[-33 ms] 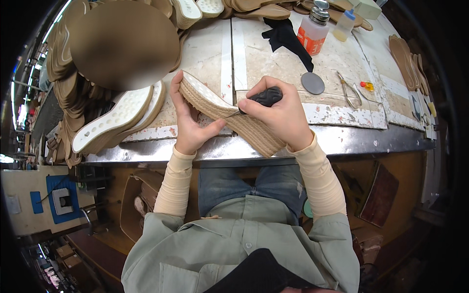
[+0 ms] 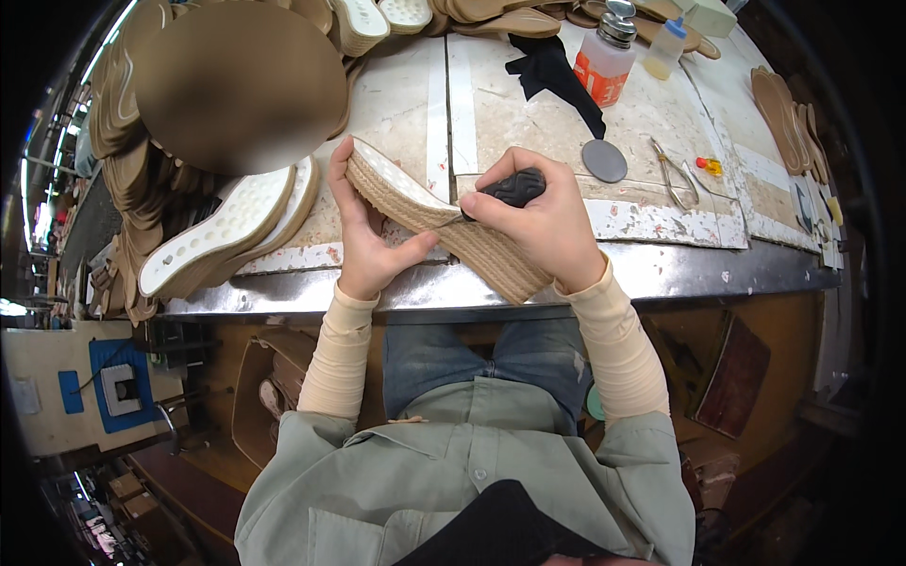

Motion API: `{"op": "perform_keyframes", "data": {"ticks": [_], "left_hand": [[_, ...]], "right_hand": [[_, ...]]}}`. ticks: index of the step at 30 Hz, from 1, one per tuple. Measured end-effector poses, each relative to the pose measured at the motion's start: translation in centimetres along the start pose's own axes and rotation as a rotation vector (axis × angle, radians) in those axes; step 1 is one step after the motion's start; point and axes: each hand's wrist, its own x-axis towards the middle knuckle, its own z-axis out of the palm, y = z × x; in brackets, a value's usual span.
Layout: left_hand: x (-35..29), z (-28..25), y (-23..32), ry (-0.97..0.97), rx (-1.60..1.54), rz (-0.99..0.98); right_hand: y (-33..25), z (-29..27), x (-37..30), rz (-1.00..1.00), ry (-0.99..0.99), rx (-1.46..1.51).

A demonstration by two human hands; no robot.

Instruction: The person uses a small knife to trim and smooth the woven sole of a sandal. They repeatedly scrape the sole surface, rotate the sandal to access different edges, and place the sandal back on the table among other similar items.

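Note:
My left hand (image 2: 366, 241) is closed round the narrower, toe end of a wedge shoe sole (image 2: 491, 253). The sole has a white top and sides wrapped in tan braided rope, and it is held tilted at the table's front edge. In my right hand (image 2: 552, 215) is a tool with a bulky black handle (image 2: 517, 188) and a thin metal shaft. Its tip meets the braided side close to my left thumb. The fingers of my right hand also rest against the sole's thicker heel part, and they hide some of the tool.
Two more wedge soles (image 2: 226, 222) lie at left, beside stacks of tan soles (image 2: 123, 90). Right of the hands are a grey disc (image 2: 604, 161), pliers (image 2: 676, 175) and a small yellow-and-red item (image 2: 709, 166). Farther back sit a black cloth (image 2: 555, 75), a pump bottle (image 2: 605, 66) and a squeeze bottle (image 2: 665, 49).

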Motion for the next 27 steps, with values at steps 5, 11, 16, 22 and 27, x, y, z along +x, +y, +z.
{"op": "perform_keyframes", "data": {"ticks": [5, 11, 16, 22, 27], "left_hand": [[0.0, 0.0, 0.1, 0.004, 0.011, -0.037], [1.0, 0.5, 0.3, 0.036, 0.040, -0.006], [0.6, -0.6, 0.6, -0.013, -0.030, -0.032], [1.2, -3.8, 6.2, -0.183, 0.710, 0.161], [1.7, 1.1, 8.4, -0.553, 1.250, 0.323]], "right_hand": [[0.0, 0.0, -0.1, -0.019, -0.007, 0.023], [0.9, -1.2, 0.2, 0.040, 0.159, 0.513], [0.6, -3.9, -1.1, -0.064, 0.363, 0.550], [4.9, -8.7, -4.6, -0.147, 0.690, 0.065], [6.0, -8.8, -6.4, -0.205, 0.744, 0.099]]}}
